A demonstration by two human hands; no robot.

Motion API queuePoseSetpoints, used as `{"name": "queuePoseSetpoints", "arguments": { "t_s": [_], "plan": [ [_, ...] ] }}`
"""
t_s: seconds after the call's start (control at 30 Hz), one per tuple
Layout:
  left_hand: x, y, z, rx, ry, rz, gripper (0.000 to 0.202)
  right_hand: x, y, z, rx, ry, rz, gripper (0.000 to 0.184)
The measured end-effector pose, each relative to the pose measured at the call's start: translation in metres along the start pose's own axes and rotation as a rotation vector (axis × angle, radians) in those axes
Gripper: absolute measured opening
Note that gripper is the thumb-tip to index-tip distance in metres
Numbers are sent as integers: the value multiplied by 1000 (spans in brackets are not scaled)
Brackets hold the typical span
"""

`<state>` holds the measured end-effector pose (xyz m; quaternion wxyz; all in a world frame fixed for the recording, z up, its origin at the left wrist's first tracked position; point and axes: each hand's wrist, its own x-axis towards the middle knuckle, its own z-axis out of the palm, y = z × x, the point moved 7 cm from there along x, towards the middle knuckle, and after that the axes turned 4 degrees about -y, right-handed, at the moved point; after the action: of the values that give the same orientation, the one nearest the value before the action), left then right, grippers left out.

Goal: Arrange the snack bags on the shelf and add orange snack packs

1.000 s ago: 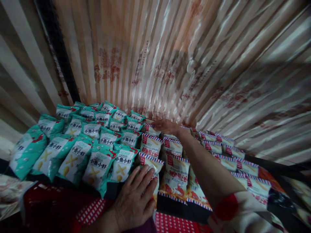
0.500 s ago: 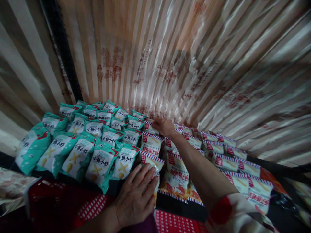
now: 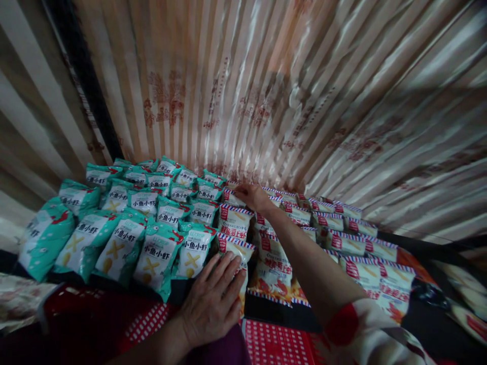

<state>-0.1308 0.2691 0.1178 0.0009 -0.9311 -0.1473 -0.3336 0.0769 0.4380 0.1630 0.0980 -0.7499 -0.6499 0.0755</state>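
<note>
My left hand lies with its fingers stretched out over a front white snack bag with a striped top edge, covering much of it. Farther back, my right hand reaches across the rows, its fingers bent and closed at the top edge of a rear white snack bag. The fingertips are partly hidden there. To the left stand several rows of teal snack bags, leaning back on one another. Beneath my right forearm are more white snack bags with red print.
Behind the bags hangs a pleated, printed plastic sheet, with a dark post at the left. The bags stand on a dark shelf. Below its front edge are red perforated baskets. Round, pale packs lie at the far right.
The view has shifted slightly, so the bags at the right sit a little farther left. Both hands keep nearly the same places on the bags.
</note>
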Motion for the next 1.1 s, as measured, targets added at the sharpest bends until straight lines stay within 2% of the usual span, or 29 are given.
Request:
{"name": "queuePoseSetpoints", "arguments": {
  "t_s": [0.1, 0.17, 0.27, 0.37, 0.63, 0.93, 1.1],
  "plan": [
    [-1, 0, 0, -2, 7, 3, 41, -13, -1, -16, 83, 125, -91, 23],
    [-2, 0, 2, -4, -2, 7, 41, -26, -4, -23, 148, 160, -160, 21],
    [-2, 0, 4, -8, -22, 6, 42, -43, -11, -18, 230, 36, -253, 20],
    [-3, 1, 5, -4, -29, 2, 42, -54, -19, -6, 217, -105, -308, 20],
    [-3, 2, 3, -4, 5, 9, 41, -52, -30, 2, 146, -95, -219, 11],
    [-4, 0, 4, 18, -9, -22, 42, -54, -37, 1, 53, 61, -211, 7],
    [-3, -1, 6, 20, -21, -39, 42, -57, -38, 3, 123, 80, -230, 6]
  ]
}}
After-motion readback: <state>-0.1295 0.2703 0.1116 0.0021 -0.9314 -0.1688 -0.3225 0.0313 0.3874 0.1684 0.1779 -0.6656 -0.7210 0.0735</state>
